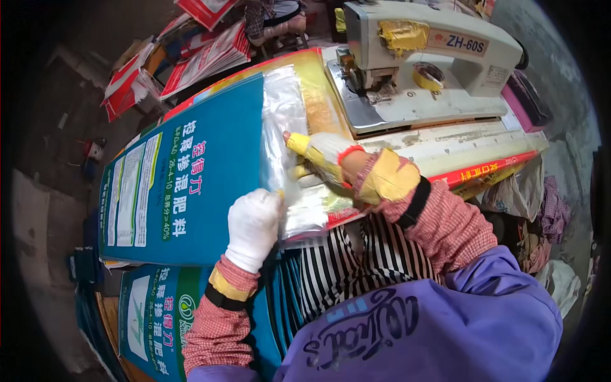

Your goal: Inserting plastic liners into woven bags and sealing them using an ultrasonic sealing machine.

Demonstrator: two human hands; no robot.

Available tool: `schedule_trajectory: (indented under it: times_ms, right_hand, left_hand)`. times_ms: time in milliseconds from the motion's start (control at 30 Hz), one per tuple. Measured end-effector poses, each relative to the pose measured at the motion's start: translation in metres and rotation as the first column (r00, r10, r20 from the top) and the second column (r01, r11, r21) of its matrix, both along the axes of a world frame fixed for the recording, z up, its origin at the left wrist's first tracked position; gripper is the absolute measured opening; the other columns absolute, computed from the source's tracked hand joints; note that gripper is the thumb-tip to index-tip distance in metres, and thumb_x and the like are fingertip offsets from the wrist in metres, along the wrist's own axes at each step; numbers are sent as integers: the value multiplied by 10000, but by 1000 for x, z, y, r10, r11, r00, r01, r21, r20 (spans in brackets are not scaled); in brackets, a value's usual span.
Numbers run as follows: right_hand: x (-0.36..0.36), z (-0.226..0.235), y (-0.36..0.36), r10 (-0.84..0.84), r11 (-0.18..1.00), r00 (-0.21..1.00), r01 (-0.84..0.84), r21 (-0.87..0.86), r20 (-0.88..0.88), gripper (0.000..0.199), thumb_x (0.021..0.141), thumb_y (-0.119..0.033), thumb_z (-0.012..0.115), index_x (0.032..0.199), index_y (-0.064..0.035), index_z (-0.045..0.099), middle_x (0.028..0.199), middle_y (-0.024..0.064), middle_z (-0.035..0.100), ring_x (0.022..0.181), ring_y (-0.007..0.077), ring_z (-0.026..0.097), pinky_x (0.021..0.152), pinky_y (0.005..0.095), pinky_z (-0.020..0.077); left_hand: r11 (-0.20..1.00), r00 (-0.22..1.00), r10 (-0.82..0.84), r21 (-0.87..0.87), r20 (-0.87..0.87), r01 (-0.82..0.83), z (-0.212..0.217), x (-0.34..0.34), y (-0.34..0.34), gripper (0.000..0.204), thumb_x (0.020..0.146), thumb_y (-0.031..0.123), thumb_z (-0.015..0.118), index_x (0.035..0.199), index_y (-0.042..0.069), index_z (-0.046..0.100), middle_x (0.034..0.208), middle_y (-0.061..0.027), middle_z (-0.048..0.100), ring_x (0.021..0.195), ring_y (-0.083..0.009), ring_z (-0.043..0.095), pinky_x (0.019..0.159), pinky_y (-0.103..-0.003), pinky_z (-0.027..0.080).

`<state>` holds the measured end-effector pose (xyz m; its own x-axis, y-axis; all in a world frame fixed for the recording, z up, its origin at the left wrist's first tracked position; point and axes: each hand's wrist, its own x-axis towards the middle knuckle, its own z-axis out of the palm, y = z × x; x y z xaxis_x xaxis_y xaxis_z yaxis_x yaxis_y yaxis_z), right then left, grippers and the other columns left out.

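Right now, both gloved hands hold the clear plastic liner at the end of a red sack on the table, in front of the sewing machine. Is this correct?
Not quite: the sack is blue, not red, as the head view shows. The rest holds: the left hand and right hand, both gloved, hold the clear plastic liner at its end, in front of the sewing machine.
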<state>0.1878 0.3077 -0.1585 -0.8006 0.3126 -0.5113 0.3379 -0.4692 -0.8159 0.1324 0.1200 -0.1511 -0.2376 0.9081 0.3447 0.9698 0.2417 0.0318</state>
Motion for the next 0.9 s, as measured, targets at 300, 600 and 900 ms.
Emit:
schedule_trajectory:
  times_ms: [300, 600, 900]
  right_hand:
    - [-52, -3, -13, 255, 685, 950, -310, 660, 181, 491, 761, -516, 612, 887, -48, 683, 835, 190, 652, 789, 294, 636, 700, 354, 478]
    - [-46, 23, -12, 299, 591, 931, -353, 726, 209, 612, 804, -586, 507, 929, -7, 659, 809, 193, 648, 783, 310, 630, 692, 375, 477]
    - [-26, 42, -19, 370, -78, 854, 420, 904, -365, 539, 752, -470, 615, 1022, -4, 595, 1011, 204, 602, 930, 355, 587, 807, 400, 469]
  left_hand:
    - [935, 573, 190, 31, 797, -353, 6, -29, 5, 322, 772, 240, 679, 966, -5, 599, 880, -131, 649, 771, -189, 618, 713, -269, 487]
    - [885, 647, 86, 239, 758, -399, 28, -73, -1, 196, 846, 195, 627, 813, 15, 558, 783, -46, 606, 634, -103, 556, 575, -256, 457]
    - [764, 596, -29, 402, 803, -505, 72, -61, -35, 174, 834, 125, 625, 819, 5, 500, 700, -36, 579, 620, -77, 542, 583, -207, 446]
